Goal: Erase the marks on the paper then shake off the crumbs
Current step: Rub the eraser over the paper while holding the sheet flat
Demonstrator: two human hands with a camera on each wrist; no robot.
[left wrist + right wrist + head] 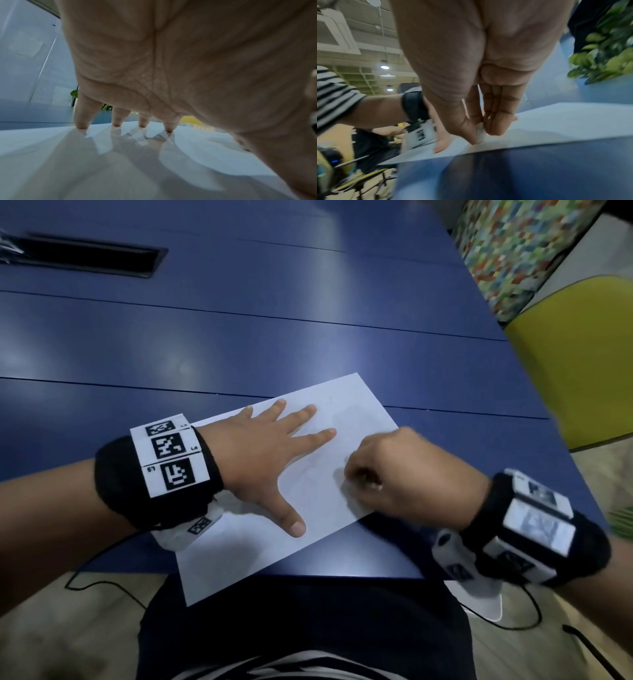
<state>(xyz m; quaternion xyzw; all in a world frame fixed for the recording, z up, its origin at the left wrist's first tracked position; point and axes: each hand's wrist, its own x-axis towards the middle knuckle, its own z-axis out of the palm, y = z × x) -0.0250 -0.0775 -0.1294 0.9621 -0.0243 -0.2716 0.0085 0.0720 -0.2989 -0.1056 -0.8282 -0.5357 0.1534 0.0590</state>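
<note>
A white sheet of paper (pixel 260 546) lies askew on the blue table (pixel 239 344), its near corner hanging over the table's front edge. My left hand (pixel 274 450) lies flat on the sheet with fingers spread; in the left wrist view its fingertips (pixel 82 126) press the paper (pixel 51 162). My right hand (pixel 380 474) is curled at the sheet's right edge. In the right wrist view it (pixel 479 129) pinches a small white eraser (pixel 480 133) between thumb and fingers, with the eraser's tip down on the paper (pixel 565 121). Faint grey marks show near the right hand.
A dark cable slot (pixel 92 256) is set into the table at the far left. A yellow chair (pixel 575 354) stands to the right of the table, with a patterned wall behind it. Green plant leaves (pixel 607 54) show in the right wrist view.
</note>
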